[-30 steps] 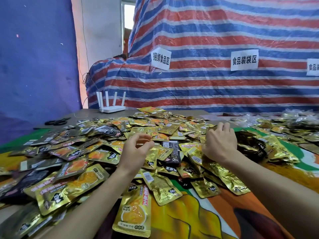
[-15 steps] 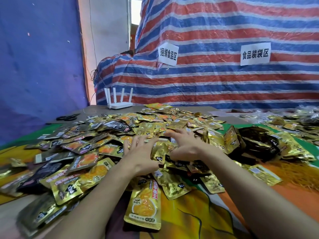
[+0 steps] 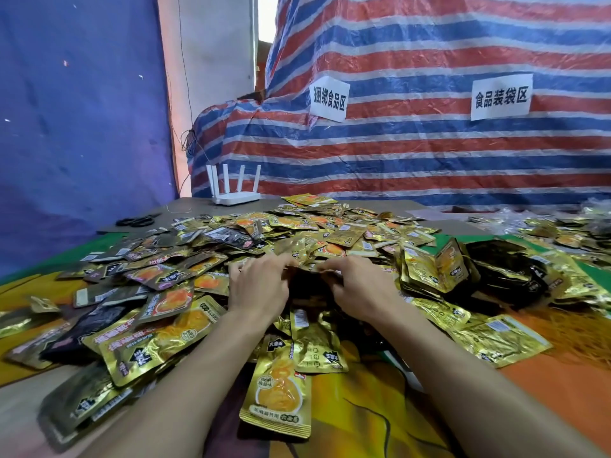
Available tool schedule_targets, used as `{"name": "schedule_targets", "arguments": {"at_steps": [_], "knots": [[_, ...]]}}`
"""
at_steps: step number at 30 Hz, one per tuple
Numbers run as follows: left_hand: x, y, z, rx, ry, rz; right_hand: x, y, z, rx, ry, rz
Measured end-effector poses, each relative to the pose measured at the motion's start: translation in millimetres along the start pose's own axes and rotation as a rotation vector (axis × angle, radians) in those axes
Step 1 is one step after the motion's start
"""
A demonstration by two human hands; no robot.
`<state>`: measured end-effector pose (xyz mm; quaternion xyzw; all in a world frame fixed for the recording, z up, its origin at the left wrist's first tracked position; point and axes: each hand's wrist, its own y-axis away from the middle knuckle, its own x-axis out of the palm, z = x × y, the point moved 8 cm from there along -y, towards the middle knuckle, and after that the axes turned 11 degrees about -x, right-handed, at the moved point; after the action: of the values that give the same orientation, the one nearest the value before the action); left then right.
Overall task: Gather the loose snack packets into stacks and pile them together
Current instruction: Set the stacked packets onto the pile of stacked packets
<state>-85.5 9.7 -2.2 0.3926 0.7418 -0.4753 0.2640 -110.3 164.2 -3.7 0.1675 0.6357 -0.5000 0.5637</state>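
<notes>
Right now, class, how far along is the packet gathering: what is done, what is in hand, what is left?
Done: one gold stack stands on edge at the right. In hand: the left hand and right hand dig into the loose packets, fingers curled; the grip is blurred. Left: most packets lie unstacked, spread from the left to the far edge.

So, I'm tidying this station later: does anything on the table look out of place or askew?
A white router and black scissors sit on the bare grey tabletop behind the snack packets. Beyond the right hand, one gold bundle stands tilted on edge instead of lying flat.
</notes>
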Motion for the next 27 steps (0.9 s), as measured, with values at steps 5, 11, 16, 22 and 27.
{"name": "schedule_targets", "arguments": {"at_steps": [5,11,16,22,27], "knots": [[-16,2,-7,0.065,0.260,-0.049,-13,2,-7,0.020,-0.184,-0.148],[-21,1,-7,0.105,0.508,-0.017,-31,10,-14,0.039,-0.495,-0.413],[-37,-4,8,-0.001,0.700,-0.193,-37,15,-21,0.095,-0.643,-0.547],[-55,-2,27,-0.161,0.897,-0.419,-48,19,-28,0.138,-0.651,-0.653],[-60,-1,36,-0.254,1.025,-0.478,-41,18,-30,0.210,-0.657,-0.629]]}}
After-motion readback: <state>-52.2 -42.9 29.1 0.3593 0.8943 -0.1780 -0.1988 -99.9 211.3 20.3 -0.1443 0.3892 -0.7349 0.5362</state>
